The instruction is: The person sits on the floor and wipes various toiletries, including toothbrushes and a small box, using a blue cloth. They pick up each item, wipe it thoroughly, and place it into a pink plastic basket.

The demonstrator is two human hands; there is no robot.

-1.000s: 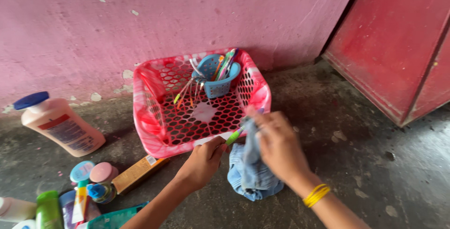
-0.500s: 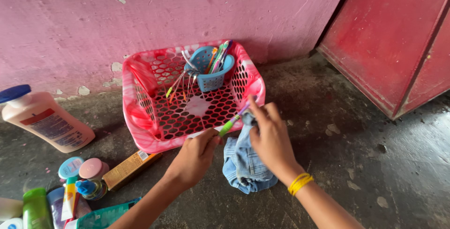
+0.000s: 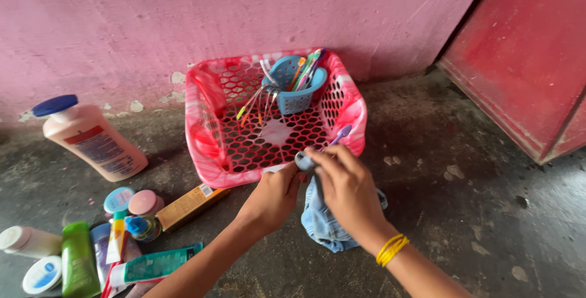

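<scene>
My left hand [image 3: 273,197] grips the handle end of a toothbrush [image 3: 339,134], whose purple head sticks out above the near rim of the red mesh basket [image 3: 210,157]. My right hand [image 3: 345,188], with yellow bangles at the wrist, presses a blue denim cloth [image 3: 322,221] around the middle of the toothbrush. The cloth hangs down to the floor below both hands. Inside the basket, a small blue holder [image 3: 299,93] with several toothbrushes stands at the back.
A peach lotion bottle [image 3: 91,142] with a blue cap lies at the left. Tubes, jars and a green bottle [image 3: 76,261] crowd the lower left, with a tan box [image 3: 190,203] next to the basket. A pink wall runs behind; a red door [image 3: 531,54] stands at the right.
My right hand slid the cloth down along the toothbrush toward my left hand, uncovering the purple head. The view shifted slightly left, showing more items at the lower left.
</scene>
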